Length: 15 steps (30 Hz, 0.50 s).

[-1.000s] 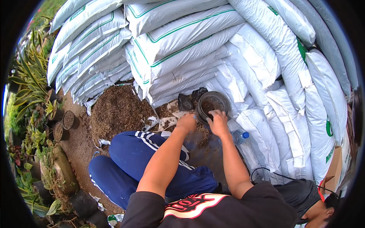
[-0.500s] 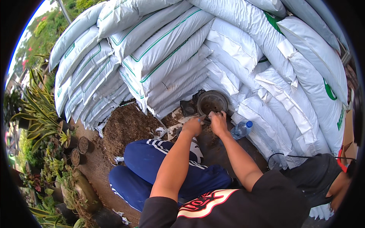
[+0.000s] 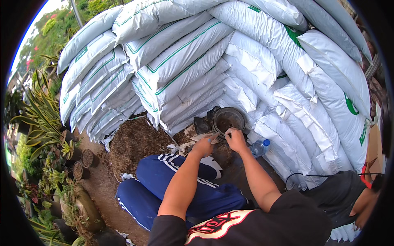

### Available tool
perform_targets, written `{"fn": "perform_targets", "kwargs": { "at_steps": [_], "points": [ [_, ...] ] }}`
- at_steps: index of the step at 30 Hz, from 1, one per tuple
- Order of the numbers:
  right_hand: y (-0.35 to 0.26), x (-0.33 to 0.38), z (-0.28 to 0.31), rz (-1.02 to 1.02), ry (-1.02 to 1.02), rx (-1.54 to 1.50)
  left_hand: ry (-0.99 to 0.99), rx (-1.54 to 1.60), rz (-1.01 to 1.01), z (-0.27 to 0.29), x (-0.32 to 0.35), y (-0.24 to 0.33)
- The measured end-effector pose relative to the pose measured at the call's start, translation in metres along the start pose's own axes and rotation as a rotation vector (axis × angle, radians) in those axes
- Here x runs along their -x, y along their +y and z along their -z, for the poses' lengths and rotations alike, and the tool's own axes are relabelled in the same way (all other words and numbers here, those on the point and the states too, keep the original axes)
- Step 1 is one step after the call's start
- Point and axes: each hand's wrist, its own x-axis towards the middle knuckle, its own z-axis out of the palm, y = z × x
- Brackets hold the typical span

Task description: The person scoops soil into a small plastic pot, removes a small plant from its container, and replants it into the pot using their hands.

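A stack of round black plastic pots [image 3: 242,124] stands on the ground in front of me, with brown soil [image 3: 225,123] in the top one. Just left of its near rim is my left hand [image 3: 202,146], its fingers mostly curled and one pointing towards the pot. A small blue spot shows on or between those fingers. My right hand [image 3: 235,141] is closed at the near rim, thumb and fingers drawn together. Whatever either hand pinches is too small or hidden to make out. To the right of my right hand stands a clear bottle [image 3: 258,148] with a blue cap.
White sacks [image 3: 180,61] with green print are piled high ahead and to the right. Loose brown soil [image 3: 129,143] lies heaped at left, near potted plants [image 3: 37,127]. A black plastic bag [image 3: 201,125] sits beside the pots. Another person [image 3: 338,197] is at lower right.
The view has tilted, so the scene sits slightly lower. My left hand has drawn a little left, away from my right hand. My right hand stays at the pot's near rim.
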Motion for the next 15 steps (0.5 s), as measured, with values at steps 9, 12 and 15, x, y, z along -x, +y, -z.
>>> {"fn": "perform_targets", "kwargs": {
  "at_steps": [9,12,15],
  "points": [
    [-0.012,-0.002,0.007,0.019,0.054,-0.011,-0.009,0.028,0.032,-0.002,-0.001,-0.001],
    [-0.038,-0.002,0.01,0.077,0.109,0.099,0.034,0.419,0.147,-0.004,-0.011,-0.005],
    [-0.06,0.008,0.012,0.169,0.182,0.199,0.014,1.119,0.36,0.023,-0.007,0.025]
  ]
}}
